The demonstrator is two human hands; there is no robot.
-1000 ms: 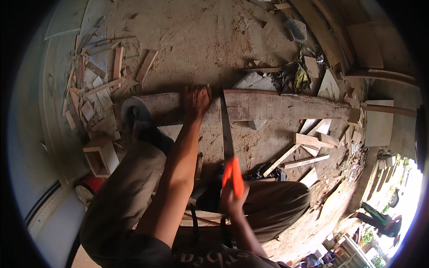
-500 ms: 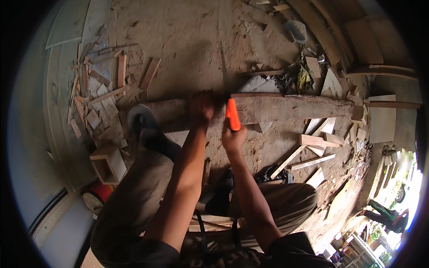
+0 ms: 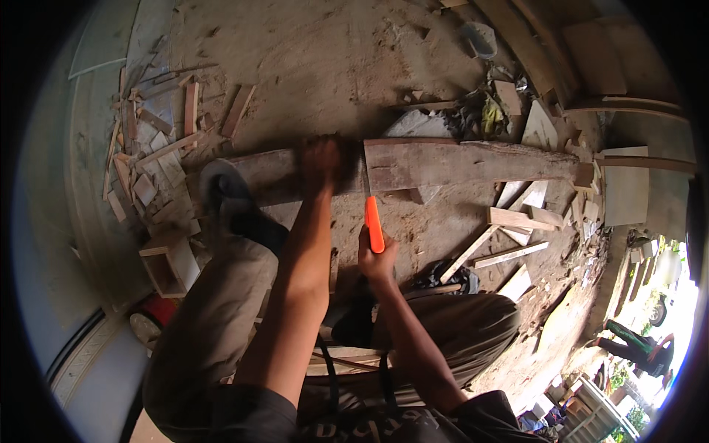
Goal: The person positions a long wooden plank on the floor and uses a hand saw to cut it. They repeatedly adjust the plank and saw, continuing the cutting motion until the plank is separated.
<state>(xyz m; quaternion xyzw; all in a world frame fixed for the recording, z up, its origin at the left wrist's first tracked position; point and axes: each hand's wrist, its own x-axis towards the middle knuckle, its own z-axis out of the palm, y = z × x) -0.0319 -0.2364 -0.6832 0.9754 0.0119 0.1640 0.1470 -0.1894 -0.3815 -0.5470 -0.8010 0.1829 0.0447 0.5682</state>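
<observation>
A long weathered wooden plank (image 3: 473, 164) lies crosswise in front of me. My right hand (image 3: 378, 257) is closed round the orange handle of a handsaw (image 3: 375, 221), on the near side of the plank. The saw's thin dark blade runs away from me across the plank, at a straight line where the wood parts. Just left of the blade, my left hand (image 3: 322, 161) bears down on the plank, its fingers curled over the far side and partly lost in shadow. My left foot, in a sandal (image 3: 223, 183), rests at the plank's left end.
Wood offcuts (image 3: 166, 151) litter the dirt floor at left, near an open wooden box (image 3: 168, 267). More scrap strips (image 3: 513, 251) lie at right. Crumpled plastic (image 3: 480, 114) sits beyond the plank. A person (image 3: 641, 351) is far off at the right edge.
My right hand has drawn the saw back toward me, so its handle now sits clear of the plank's near edge. The left hand keeps its place on the wood.
</observation>
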